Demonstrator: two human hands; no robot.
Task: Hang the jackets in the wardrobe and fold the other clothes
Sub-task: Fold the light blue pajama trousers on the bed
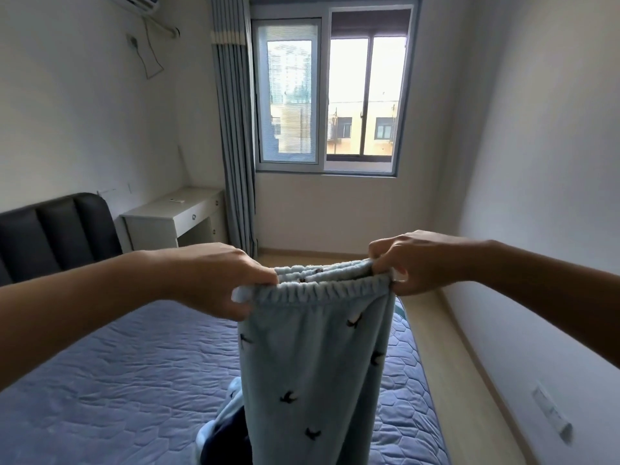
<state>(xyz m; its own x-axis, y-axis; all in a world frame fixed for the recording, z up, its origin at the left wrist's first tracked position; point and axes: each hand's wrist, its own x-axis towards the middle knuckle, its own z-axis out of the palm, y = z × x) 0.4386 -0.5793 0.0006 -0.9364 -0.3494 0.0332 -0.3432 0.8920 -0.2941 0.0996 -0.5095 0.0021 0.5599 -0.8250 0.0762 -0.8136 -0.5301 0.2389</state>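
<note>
Light blue fleece trousers with small dark bird prints hang upright in front of me, above the bed. My left hand pinches the left end of their elastic waistband, and my right hand grips the right end, stretching the band between them. The legs drop straight down out of the bottom of the view. Behind the trousers, low on the bed, lies another garment in pale blue and dark navy, mostly hidden.
A bed with a blue quilted mattress fills the lower left, its dark padded headboard against the left wall. A white desk stands by the curtain and window. Bare floor runs along the right wall.
</note>
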